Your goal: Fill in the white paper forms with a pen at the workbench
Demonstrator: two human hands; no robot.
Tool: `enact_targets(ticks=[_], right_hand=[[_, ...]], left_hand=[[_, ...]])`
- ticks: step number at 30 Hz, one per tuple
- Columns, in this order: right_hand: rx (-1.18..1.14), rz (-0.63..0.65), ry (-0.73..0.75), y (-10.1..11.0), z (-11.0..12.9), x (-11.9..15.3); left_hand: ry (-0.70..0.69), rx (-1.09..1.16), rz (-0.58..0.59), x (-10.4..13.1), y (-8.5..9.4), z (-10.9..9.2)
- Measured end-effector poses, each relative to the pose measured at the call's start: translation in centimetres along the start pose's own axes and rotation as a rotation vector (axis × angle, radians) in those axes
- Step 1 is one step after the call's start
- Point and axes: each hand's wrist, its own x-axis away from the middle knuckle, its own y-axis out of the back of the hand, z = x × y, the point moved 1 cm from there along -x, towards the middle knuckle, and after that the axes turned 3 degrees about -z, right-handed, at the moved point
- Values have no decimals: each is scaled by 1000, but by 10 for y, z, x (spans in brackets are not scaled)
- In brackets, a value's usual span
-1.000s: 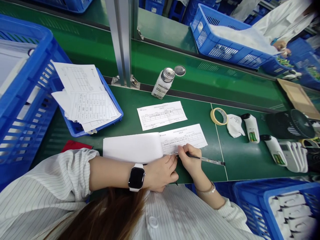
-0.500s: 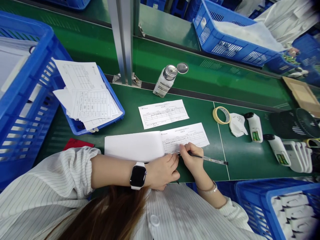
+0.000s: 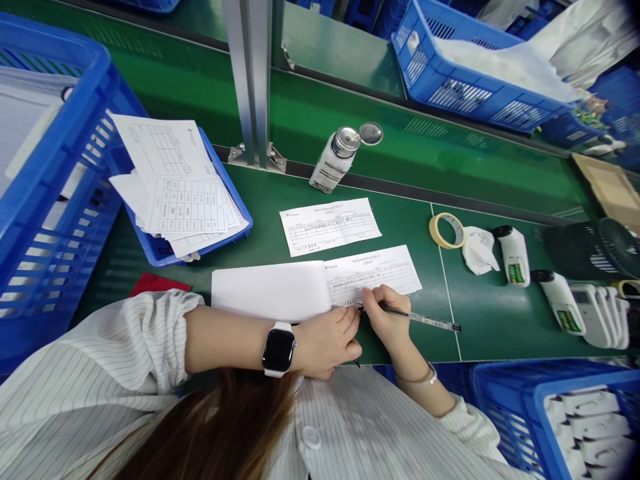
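My right hand (image 3: pixel 389 319) is closed round a clear-barrelled pen (image 3: pixel 431 322), its tip at the lower edge of a printed form (image 3: pixel 385 268) that carries handwriting. The form belongs to an open pad whose blank white leaf (image 3: pixel 270 290) is folded over to the left. My left hand (image 3: pixel 329 341) lies across the pad's lower edge with fingers curled and close together, near the pen tip. A thin dark tip pokes out below those fingers; what it belongs to is hidden. Just beyond the pad, a second filled-in form (image 3: pixel 330 228) lies flat on the green bench.
A blue tray (image 3: pixel 227 167) of papers and a large blue crate (image 3: pixel 90 73) are at left. A pump bottle (image 3: pixel 333 163) with raised lid stands behind. To the right are a tape roll (image 3: pixel 447 231), white handheld devices (image 3: pixel 514 257), a dark fan (image 3: pixel 595 247) and another crate (image 3: pixel 540 400).
The view has shifted slightly. My right hand stays at the form's lower edge with the pen, and my left hand keeps its place on the pad.
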Motion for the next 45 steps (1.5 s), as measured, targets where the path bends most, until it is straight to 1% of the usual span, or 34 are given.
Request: enact_targets(ticks=[10, 15, 21, 27, 38, 40, 45], right_hand=[[0, 21, 35, 1, 2, 0], [13, -10, 23, 0, 2, 0], [4, 19, 41, 1, 1, 0], [0, -5, 5, 0, -1, 1], [-3, 14, 35, 0, -2, 1], [-17, 18, 14, 1, -4, 1], [-169, -19, -121, 2, -12, 2]], left_hand=[[1, -5, 20, -1, -1, 0], [-2, 2, 8, 0, -1, 0], [-2, 3, 6, -1, -1, 0], [-5, 4, 11, 0, 0, 0], [-2, 1, 7, 0, 0, 0], [-1, 3, 3, 0, 0, 0], [-3, -9, -7, 0, 0, 0]])
